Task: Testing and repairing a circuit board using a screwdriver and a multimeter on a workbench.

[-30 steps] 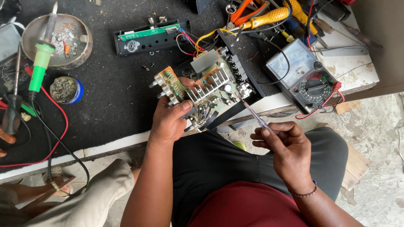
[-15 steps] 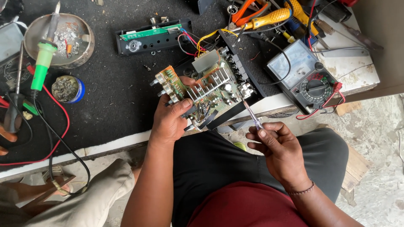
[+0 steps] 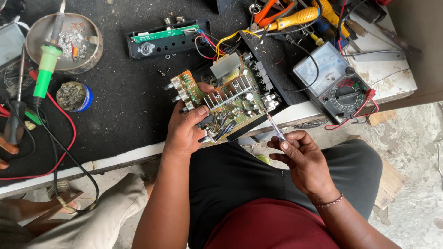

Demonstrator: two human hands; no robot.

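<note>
While the left hand (image 3: 187,131) grips the amplifier circuit board (image 3: 226,103) at the edge of the black surface (image 3: 124,106), the right hand (image 3: 302,159) pinches a small screwdriver (image 3: 275,127), its tip touching the board beside the analog multimeter (image 3: 334,80).

circuit board (image 3: 226,103): green and brown, crowded with parts (a silver finned heat sink in the middle, knobs on its left end), tilted at the table edge
screwdriver (image 3: 275,127): thin, clear handle, tip up toward the board's right side
</note>
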